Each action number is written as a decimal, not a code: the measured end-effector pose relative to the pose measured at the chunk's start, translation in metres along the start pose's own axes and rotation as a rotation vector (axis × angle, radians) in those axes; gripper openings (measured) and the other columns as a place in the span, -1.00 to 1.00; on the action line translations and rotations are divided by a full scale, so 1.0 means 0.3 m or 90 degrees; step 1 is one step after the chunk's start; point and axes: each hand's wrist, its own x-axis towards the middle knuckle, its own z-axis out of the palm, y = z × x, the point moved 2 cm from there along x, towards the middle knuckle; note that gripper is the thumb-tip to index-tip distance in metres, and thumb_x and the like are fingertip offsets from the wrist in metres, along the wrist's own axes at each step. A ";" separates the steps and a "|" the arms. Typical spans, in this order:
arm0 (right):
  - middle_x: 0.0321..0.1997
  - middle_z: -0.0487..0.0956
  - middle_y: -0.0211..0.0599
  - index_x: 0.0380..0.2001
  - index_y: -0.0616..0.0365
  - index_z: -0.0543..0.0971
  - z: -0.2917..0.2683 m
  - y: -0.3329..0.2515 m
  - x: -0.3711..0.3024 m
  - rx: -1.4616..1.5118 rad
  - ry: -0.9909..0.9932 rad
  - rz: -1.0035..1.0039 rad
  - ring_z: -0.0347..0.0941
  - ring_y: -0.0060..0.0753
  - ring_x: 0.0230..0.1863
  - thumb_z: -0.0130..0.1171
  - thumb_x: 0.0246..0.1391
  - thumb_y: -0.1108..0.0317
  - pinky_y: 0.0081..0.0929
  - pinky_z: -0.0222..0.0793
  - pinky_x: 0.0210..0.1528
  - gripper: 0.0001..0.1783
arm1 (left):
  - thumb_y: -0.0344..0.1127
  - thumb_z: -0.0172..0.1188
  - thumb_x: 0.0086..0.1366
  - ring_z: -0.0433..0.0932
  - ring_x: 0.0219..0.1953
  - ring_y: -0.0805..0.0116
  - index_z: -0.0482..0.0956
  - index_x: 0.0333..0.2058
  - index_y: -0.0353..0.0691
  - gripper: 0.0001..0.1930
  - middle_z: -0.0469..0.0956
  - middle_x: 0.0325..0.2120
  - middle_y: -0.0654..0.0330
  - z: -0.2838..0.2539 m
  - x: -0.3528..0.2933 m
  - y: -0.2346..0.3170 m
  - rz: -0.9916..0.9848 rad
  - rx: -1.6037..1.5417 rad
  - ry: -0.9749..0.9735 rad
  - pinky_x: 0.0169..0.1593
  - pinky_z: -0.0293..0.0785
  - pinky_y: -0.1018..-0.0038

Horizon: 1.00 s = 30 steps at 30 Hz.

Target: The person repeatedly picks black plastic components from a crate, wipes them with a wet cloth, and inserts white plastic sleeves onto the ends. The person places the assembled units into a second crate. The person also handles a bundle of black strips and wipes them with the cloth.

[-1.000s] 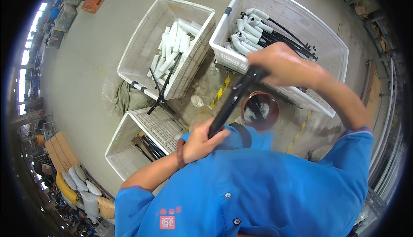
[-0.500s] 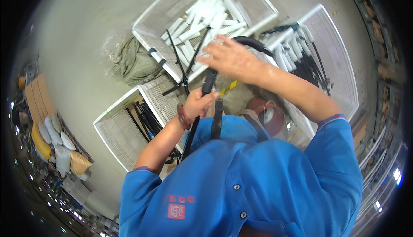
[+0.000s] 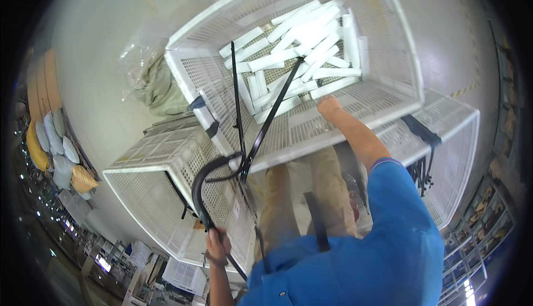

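My left hand [image 3: 217, 245] is closed round a black rod whose thick, dark curved handle [image 3: 199, 186] arches up above the fist. The handle's upper end lies by the joint of a black forked metal frame [image 3: 260, 134], whose two long arms reach over the large white mesh crate [image 3: 288, 151]. Inside that crate lie loose white flat strips [image 3: 283, 56]. My right hand [image 3: 329, 108] is down in the crate beside the nearest strips, its fingers curled. Whatever it holds, if anything, does not show.
A white crate [image 3: 139, 167] stands on its side at the left, with dark rods inside. Another [image 3: 472, 134] at the right holds dark thin parts. Crumpled greenish cloth [image 3: 158, 86] and clear plastic lie on the floor. Filled sacks [image 3: 50, 134] sit farther left.
My left hand has moved lower left, still gripping the black rod, now with its curved handle upward. My right hand has left the rod and reached into the large crate. The view has shifted.
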 end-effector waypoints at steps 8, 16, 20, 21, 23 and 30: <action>0.41 0.28 -0.25 0.38 0.04 0.19 0.346 -0.118 0.844 -0.025 -0.014 -0.079 0.19 -0.24 0.38 -0.07 0.28 0.35 -0.24 -0.03 0.42 -0.40 | 0.39 -0.05 0.30 0.28 -0.73 0.48 0.46 -0.32 -0.24 -0.34 0.33 -0.74 0.28 0.148 0.021 -0.157 -0.061 0.016 0.046 -0.63 0.19 0.53; 0.10 0.56 -0.29 0.08 0.05 0.53 0.322 -0.221 0.763 -0.019 -0.227 -0.112 0.42 -0.30 0.19 0.12 0.14 0.37 -0.33 0.22 0.24 -0.59 | 0.44 0.07 0.20 0.27 -0.74 0.53 0.48 -0.31 -0.28 -0.28 0.32 -0.74 0.34 0.248 0.115 -0.091 -0.115 0.054 0.020 -0.64 0.13 0.56; -0.11 0.60 -0.27 -0.20 0.03 0.62 0.115 -0.017 0.471 -0.064 -0.001 -0.032 0.50 -0.30 0.01 0.14 0.05 0.36 -0.34 0.25 0.16 -0.78 | 0.29 -0.08 0.38 0.14 -0.81 0.53 0.39 -0.21 -0.26 -0.40 0.21 -0.81 0.34 0.228 0.129 0.033 -0.014 -0.021 -0.073 -0.70 0.02 0.55; -0.12 0.60 -0.27 -0.23 0.01 0.61 0.046 0.052 0.384 -0.041 0.029 0.017 0.50 -0.31 0.00 0.10 0.06 0.38 -0.31 0.25 0.14 -0.80 | 0.29 -0.08 0.38 0.14 -0.82 0.52 0.39 -0.21 -0.26 -0.40 0.21 -0.81 0.33 0.219 0.125 0.065 -0.013 -0.034 -0.080 -0.71 0.03 0.55; -0.15 0.61 -0.29 -0.17 0.03 0.59 -0.101 0.208 0.148 0.035 0.160 0.008 0.50 -0.22 -0.04 0.10 -0.01 0.46 -0.22 0.23 0.16 -0.71 | 0.25 -0.03 0.37 0.16 -0.81 0.54 0.41 -0.22 -0.28 -0.42 0.23 -0.80 0.34 0.204 0.109 0.134 0.001 -0.074 -0.099 -0.70 0.03 0.55; -0.15 0.58 -0.24 -0.14 0.04 0.56 -0.481 0.301 -0.671 0.306 0.481 0.072 0.44 -0.06 0.00 0.27 -0.36 0.66 -0.16 0.19 0.18 -0.44 | 0.16 0.05 0.37 0.17 -0.80 0.60 0.45 -0.26 -0.28 -0.50 0.26 -0.79 0.37 0.165 -0.052 0.410 0.116 -0.134 -0.262 -0.71 0.04 0.60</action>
